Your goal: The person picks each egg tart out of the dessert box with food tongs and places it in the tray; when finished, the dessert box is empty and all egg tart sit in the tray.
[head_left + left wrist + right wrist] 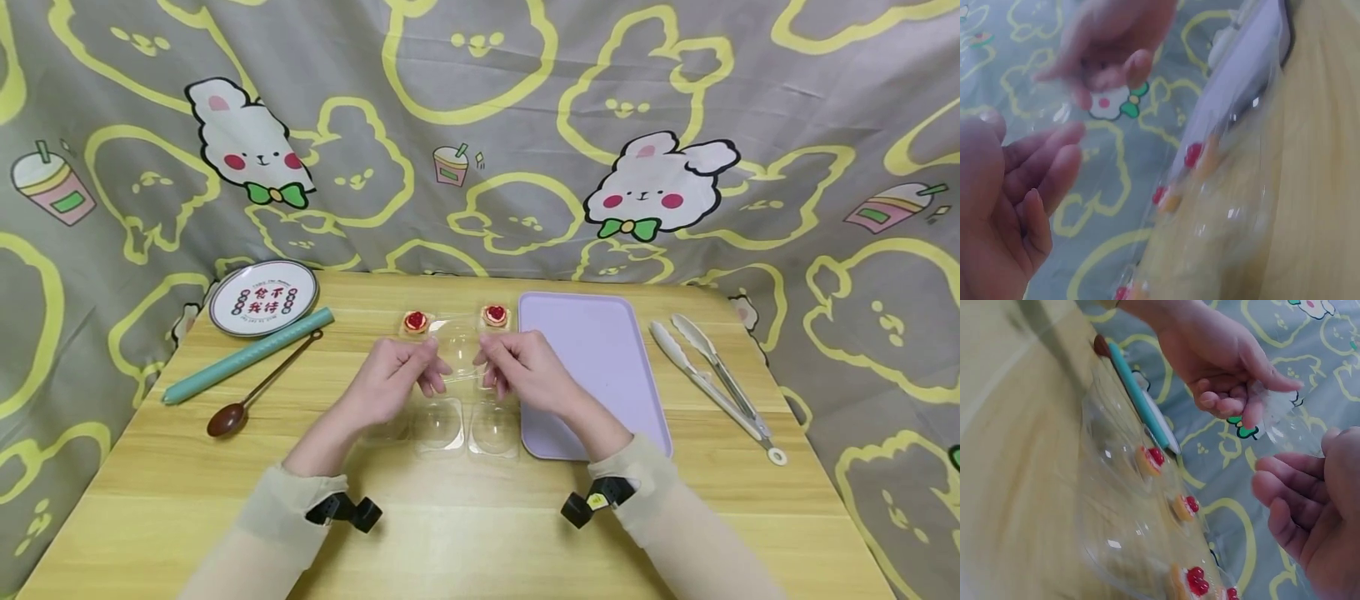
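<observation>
Between my hands, above the table, is a clear plastic container (459, 343), its domed part facing up. My left hand (393, 375) pinches its left edge between thumb and fingers. The right hand (525, 367) pinches the opposite edge the same way. Just behind it sit a small tart with a red top (415, 322) and another red-topped tart (495, 315), each in a clear compartment. More clear plastic compartments (438, 427) lie below my hands, partly hidden by them. In the right wrist view, several red-topped tarts (1185, 506) show beyond the clear plastic.
A lilac tray (592, 350) lies right of the containers, under my right forearm. Tongs (716, 379) rest at the far right. On the left are a printed white plate (264, 298), a teal rolled tube (247, 357) and a brown spoon (227, 419). A patterned curtain (510, 133) hangs behind the table.
</observation>
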Motion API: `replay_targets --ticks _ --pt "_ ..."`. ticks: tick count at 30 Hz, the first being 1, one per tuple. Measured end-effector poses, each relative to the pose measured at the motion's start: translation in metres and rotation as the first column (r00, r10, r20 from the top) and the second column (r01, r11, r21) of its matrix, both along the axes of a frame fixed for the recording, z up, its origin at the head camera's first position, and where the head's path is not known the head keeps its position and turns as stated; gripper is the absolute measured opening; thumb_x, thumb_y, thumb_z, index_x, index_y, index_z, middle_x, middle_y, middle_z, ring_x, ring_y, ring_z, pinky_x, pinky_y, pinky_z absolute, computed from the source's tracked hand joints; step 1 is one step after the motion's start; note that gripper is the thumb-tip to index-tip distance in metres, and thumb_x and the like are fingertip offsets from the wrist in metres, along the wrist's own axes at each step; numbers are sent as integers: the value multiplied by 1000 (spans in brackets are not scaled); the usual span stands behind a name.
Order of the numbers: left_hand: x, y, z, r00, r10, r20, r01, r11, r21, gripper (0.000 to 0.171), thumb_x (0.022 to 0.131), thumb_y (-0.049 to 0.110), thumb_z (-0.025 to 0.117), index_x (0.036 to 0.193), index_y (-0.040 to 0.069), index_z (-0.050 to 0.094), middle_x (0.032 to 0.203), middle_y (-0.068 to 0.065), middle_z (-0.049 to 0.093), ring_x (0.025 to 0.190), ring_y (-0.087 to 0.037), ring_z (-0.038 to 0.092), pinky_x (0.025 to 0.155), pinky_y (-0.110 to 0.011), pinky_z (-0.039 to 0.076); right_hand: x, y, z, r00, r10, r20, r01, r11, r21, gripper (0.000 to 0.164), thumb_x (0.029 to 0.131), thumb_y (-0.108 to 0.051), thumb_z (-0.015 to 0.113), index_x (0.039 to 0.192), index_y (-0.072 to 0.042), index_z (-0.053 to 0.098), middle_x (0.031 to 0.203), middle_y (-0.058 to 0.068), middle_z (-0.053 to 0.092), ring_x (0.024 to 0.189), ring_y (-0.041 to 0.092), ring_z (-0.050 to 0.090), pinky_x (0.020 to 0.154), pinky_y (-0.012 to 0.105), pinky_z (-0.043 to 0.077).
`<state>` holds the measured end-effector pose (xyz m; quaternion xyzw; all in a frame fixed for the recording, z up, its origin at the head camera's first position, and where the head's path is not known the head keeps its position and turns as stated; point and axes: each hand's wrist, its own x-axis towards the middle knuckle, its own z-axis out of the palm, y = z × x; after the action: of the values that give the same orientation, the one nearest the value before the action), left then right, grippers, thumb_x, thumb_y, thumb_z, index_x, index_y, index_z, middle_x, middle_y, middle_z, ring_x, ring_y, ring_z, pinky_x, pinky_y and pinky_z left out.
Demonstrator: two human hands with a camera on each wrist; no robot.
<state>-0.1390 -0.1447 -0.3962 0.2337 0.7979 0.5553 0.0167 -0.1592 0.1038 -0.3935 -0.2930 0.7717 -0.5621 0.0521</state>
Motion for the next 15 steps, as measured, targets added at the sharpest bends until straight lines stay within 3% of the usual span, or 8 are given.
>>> replay_targets --ticks 4,9,12,15 --pt "7 9 1 996 75 53 -78 995 65 52 115 27 48 87 -5 79 69 -3 73 61 -34 69 59 -47 60 6 -2 -4 996 -63 64 69 993 -92 35 114 -14 51 95 3 75 69 14 69 48 27 62 45 34 51" --pt "11 16 -2 980 170 103 -180 979 92 44 112 30 57 90 -2 78 74 -5 75 66 -28 72 54 -40 56 11 -4 -8 981 -114 155 147 963 -227 23 110 -7 57 120 10 69 74 21 69 51 17 63 49 26 52" --pt "12 19 -3 971 197 138 -213 971 110 38 110 29 61 94 -1 78 80 -7 76 69 -23 73 54 -39 56 12 -4 -9 972 -105 208 165 941 -295 36 108 -3 59 142 8 56 74 19 69 52 16 63 50 29 55" --pt "12 20 -5 961 198 194 -227 963 146 31 108 26 65 111 -4 72 87 -11 78 72 -23 75 55 -40 58 12 -2 -11 969 -68 236 145 934 -326 53 107 1 58 157 2 42 73 18 69 52 18 62 50 33 56"
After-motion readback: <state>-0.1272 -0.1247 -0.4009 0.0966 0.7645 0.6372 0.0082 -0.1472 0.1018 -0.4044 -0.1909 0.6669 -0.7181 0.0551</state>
